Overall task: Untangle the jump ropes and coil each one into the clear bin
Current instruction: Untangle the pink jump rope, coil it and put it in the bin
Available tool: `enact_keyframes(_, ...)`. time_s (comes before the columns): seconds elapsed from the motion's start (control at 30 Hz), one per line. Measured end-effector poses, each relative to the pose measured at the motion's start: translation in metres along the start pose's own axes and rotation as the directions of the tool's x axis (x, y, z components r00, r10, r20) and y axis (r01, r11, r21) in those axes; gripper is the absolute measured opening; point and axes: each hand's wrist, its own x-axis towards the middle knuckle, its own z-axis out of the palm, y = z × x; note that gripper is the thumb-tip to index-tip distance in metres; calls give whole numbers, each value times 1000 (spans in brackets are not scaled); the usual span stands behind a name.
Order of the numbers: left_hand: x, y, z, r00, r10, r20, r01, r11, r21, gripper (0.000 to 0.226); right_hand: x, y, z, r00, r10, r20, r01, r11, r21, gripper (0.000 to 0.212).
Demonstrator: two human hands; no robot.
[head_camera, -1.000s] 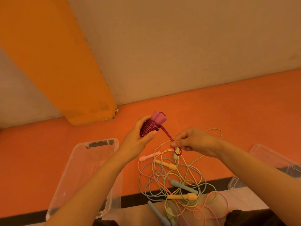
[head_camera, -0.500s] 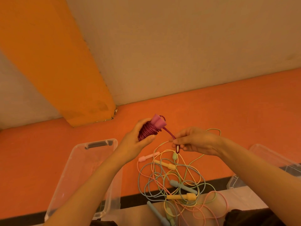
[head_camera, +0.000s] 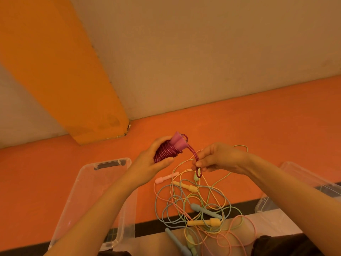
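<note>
The clear bin [head_camera: 88, 196] waits at left. The left hand [head_camera: 153, 163] grips the coiled magenta rope [head_camera: 166, 151]; the right hand [head_camera: 217, 157] pinches its last loop [head_camera: 197, 163] between fingers above the tangle [head_camera: 199, 206]. Judged next: tuck the end, bin it.

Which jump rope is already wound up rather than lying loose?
The magenta rope, coiled around its pink handles in the left hand; the pastel ropes lie tangled below.

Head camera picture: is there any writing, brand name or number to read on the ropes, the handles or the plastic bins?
No readable text anywhere in this view.
Magenta rope and its pink handles: no markings visible.
Clear bin: no label or print visible.
Pile of pastel ropes: handles look plain.
</note>
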Motion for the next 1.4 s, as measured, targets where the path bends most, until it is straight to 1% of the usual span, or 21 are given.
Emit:
enact_keyframes(0.03,-1,0,-1,1000,8,9,-8,1000,13,53,-1,-1,0,999,-29,-16,28,998,-55,10)
enact_keyframes(0.07,-1,-1,-1,1000,17,18,-18,1000,25,51,-1,-1,-2,998,-51,-33,49,997,-67,10)
enact_keyframes(0.17,-2,-2,-1,999,34,37,-36,998,56,53,0,1,-11,996,-62,-71,65,997,31,12)
enact_keyframes(0.27,-3,-2,0,996,54,77,-58,997,50,55,-1,-1,-15,994,-62,-94,72,991,111,12)
enact_keyframes(0.4,-5,4,4,988,71,140,-71,997,-2,54,1,-5,-13,969,-60,-238,127,953,276,6)
enact_keyframes(0.5,-6,7,8,981,80,177,-73,996,-43,55,3,-6,-9,948,-76,-308,169,943,287,3)
enact_keyframes(0.6,-6,7,9,978,80,192,-65,994,-83,55,3,-8,-6,932,-107,-347,218,929,299,3)
enact_keyframes(0.7,-6,8,10,977,80,198,-60,992,-106,55,3,-10,-2,920,-83,-383,228,908,352,5)
enact_keyframes(0.8,-6,8,10,976,72,203,-51,993,-107,55,3,-13,2,924,-48,-379,223,873,434,1)
enact_keyframes(0.87,-5,7,9,978,65,199,-44,993,-108,54,2,-14,4,929,-36,-368,214,864,456,7)
enact_keyframes(1.07,-6,7,9,977,55,204,-37,995,-92,55,1,-13,7,937,-21,-349,190,868,459,2)
enact_keyframes(1.2,-5,7,6,977,54,207,-38,996,-80,56,2,-10,13,949,-37,-314,173,891,420,3)
enact_keyframes(1.3,-6,7,4,977,58,205,-42,996,-83,56,2,-10,14,954,-43,-297,172,888,426,3)
enact_keyframes(1.4,-6,7,3,980,55,193,-35,994,-108,56,2,-10,12,964,-67,-258,174,891,420,9)
